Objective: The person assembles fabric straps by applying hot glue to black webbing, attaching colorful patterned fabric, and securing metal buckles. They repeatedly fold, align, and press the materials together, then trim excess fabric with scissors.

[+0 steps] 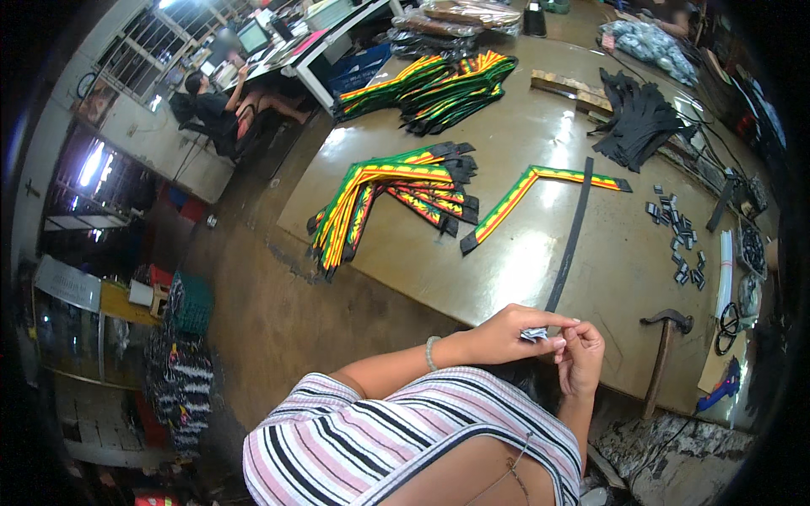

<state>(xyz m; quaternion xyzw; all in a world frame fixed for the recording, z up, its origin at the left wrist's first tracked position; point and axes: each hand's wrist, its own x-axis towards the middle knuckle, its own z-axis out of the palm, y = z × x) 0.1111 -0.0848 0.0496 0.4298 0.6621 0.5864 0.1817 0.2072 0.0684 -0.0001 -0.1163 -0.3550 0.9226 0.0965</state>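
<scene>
My left hand [504,334], with a beaded bracelet on its wrist, is closed on a small silvery metal clip [533,335] at the table's near edge. The fingertips of my right hand [580,358] are pinched against the left fingertips; whatever they hold is too small or hidden. A narrow black strap [570,240] runs from behind my left hand across the table. Its far part lies over a bent green, yellow and red band [506,205] with black ends. More silvery and black clips [677,232] lie scattered to the right.
A hammer [661,358] rests at the near right edge. Left of the single band is a fanned pile of similar bands [380,190], with more bundles [439,88] farther back. Black strips [634,118] lie heaped far right. A person [221,105] sits at a desk, far left.
</scene>
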